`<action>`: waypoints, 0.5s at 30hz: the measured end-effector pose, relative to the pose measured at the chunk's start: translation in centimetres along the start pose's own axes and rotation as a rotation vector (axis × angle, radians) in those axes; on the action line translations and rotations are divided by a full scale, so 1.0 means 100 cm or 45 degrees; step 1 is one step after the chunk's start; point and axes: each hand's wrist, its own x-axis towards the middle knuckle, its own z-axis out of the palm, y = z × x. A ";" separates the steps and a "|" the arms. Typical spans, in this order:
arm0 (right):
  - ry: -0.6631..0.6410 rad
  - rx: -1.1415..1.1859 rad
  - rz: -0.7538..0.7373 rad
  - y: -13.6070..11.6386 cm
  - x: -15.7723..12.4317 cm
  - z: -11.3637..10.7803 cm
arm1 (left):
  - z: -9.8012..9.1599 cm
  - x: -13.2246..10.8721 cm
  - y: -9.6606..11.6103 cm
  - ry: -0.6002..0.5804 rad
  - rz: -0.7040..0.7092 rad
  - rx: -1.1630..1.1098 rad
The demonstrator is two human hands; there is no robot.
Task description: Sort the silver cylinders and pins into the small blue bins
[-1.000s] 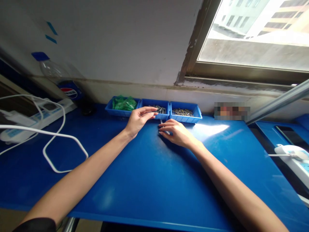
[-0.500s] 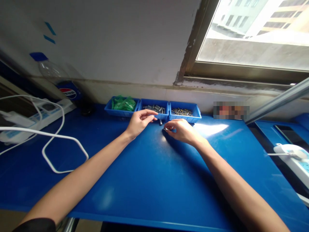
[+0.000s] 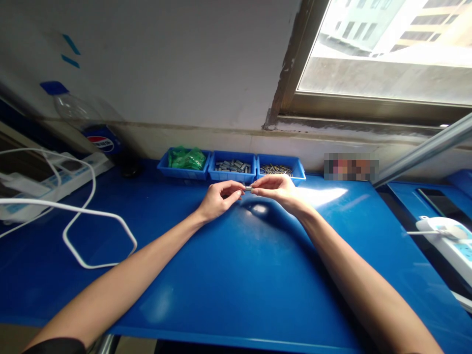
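My left hand (image 3: 220, 197) and my right hand (image 3: 277, 191) meet just above the blue table (image 3: 228, 265), in front of three small blue bins. Both pinch a small grey metal part (image 3: 249, 188) between thumb and fingertips, one hand at each end. The middle bin (image 3: 232, 167) holds several dark grey blocks. Thin metal pins fill the right bin (image 3: 278, 169), and the left bin (image 3: 183, 161) holds green packets.
A white cable (image 3: 84, 216) loops over the table's left side by a power strip (image 3: 55, 179). A plastic bottle (image 3: 86, 125) leans on the wall. Another power strip (image 3: 448, 241) and a phone (image 3: 440, 201) lie at the right. A window is above.
My left hand drew back from the middle bin and my right hand rose off the table. Both came together, pinching the small part between them.
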 end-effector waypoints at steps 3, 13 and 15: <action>0.014 0.052 -0.011 0.001 0.000 0.002 | 0.000 -0.002 0.002 -0.029 0.008 -0.020; -0.014 0.112 -0.039 0.006 -0.001 0.017 | 0.000 0.002 0.004 0.090 0.017 -0.166; 0.015 0.048 -0.081 0.007 0.000 0.017 | -0.001 0.005 0.005 0.184 0.033 -0.197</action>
